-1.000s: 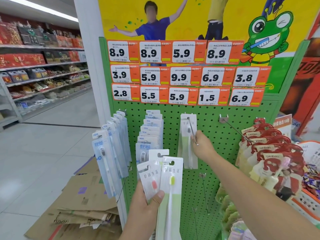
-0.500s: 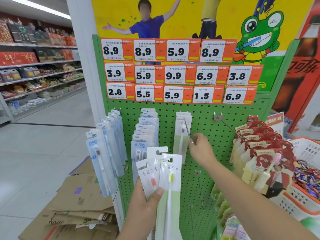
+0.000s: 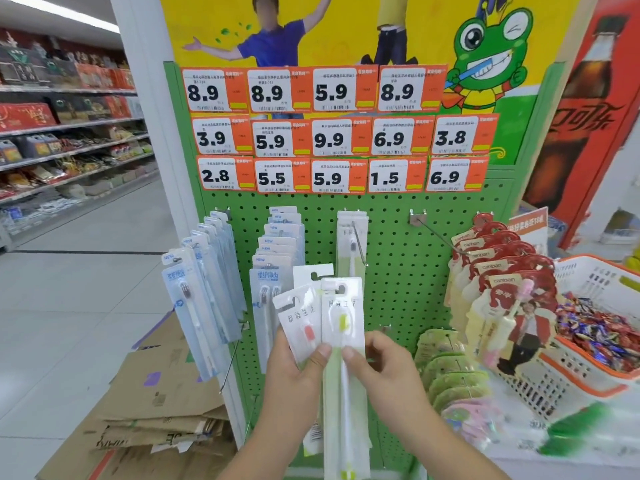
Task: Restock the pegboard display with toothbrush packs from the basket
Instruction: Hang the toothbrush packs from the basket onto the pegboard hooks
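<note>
- On the floor at the far left, flattened cardboard boxes (image 3: 149,410) lie stacked against the foot of the green pegboard (image 3: 408,282).
- Across the top of the board hang fourteen orange price tags (image 3: 330,133): four in the top row, five in each of the two rows below.
- On the leftmost hook hangs a deep row of blue toothbrush packs (image 3: 194,306), too overlapped to count; each hangs upright, long axis vertical, brush head uppermost.
- The next hook carries a second row of blue packs (image 3: 273,268), at least seven header cards showing.
- The left hand (image 3: 294,379) grips a fan of toothbrush packs (image 3: 322,323) in front of the board's lower middle, thumb pressed across their faces. Three can be made out: a red-bristled one tilted left, a green-bristled one upright, and a third behind showing only its header. Their long axes run near vertical, hang-holes up, bristle ends up.
- The right hand (image 3: 381,368) pinches the green-bristled pack at its right edge, thumb on the front.
- Above the hands, one green pack (image 3: 352,244) hangs alone on its hook.
- The next hook (image 3: 436,233) to the right is bare.
- Further right hang red-and-white packs (image 3: 502,271), about six visible.
- At the far right stands one white-and-orange basket (image 3: 588,362) holding wrapped sweets.
</note>
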